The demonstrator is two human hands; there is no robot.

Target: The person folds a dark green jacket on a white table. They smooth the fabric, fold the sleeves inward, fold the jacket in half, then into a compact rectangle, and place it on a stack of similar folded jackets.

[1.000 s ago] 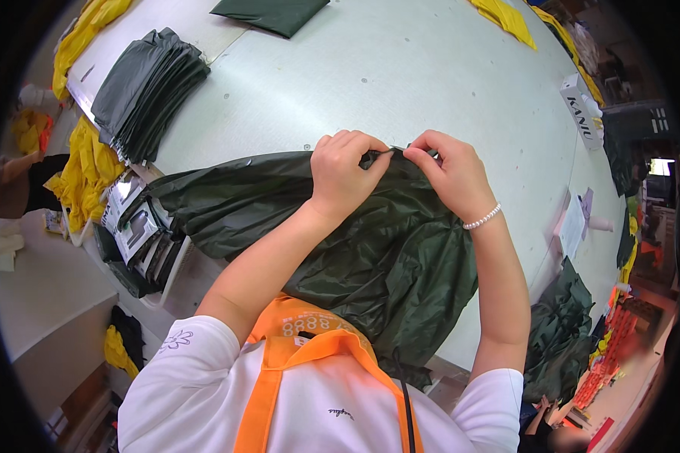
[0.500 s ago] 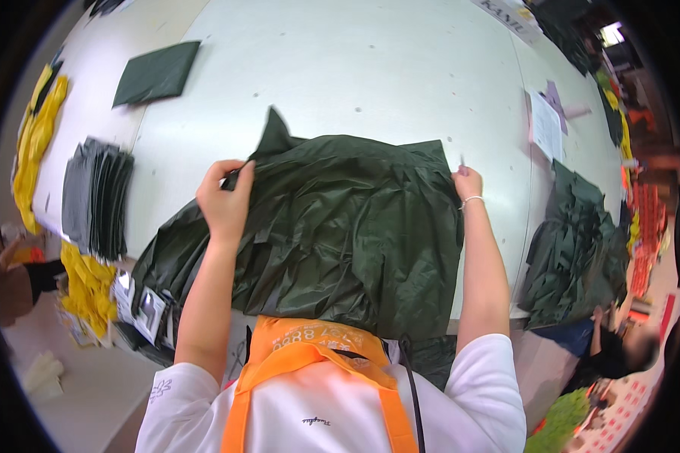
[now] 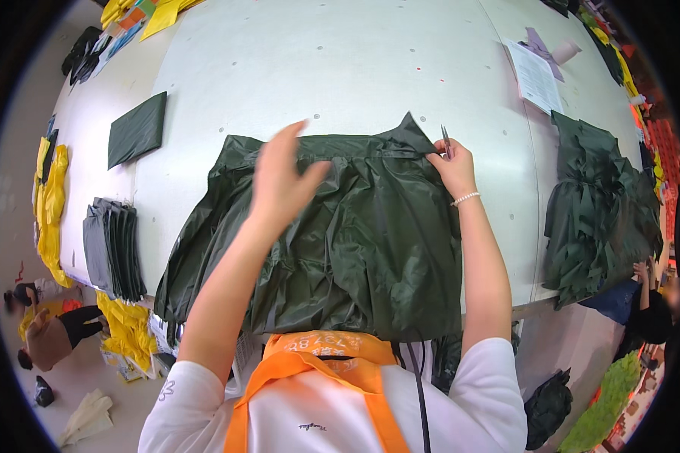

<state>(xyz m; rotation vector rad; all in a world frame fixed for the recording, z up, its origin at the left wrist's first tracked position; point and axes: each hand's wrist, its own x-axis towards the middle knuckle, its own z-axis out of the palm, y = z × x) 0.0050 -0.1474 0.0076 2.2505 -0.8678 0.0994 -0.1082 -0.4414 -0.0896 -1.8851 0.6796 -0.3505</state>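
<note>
A dark green garment (image 3: 332, 241) of thin, shiny fabric lies spread and wrinkled on the white table in front of me, its lower part reaching my apron. Its upper edge runs fairly straight, and one corner sticks up at the right. My right hand (image 3: 455, 170) pinches that corner. Small pointed snips (image 3: 446, 141) also sit in its fingers, the two blades pointing away from me. Over the garment's upper left part is my left hand (image 3: 283, 177), somewhat blurred, with thumb and fingers apart and nothing in them.
At the left are a folded dark green piece (image 3: 137, 130), a stack of folded dark pieces (image 3: 113, 249) and yellow fabric (image 3: 53, 204). A heap of dark green pieces (image 3: 593, 211) lies at the right, below a paper sheet (image 3: 534, 75). People stand beyond both sides.
My left hand has let go of the garment's upper left edge and moved right, its fingers spreading. My right hand now grips the raised corner. The garment's upper edge lies straighter.
</note>
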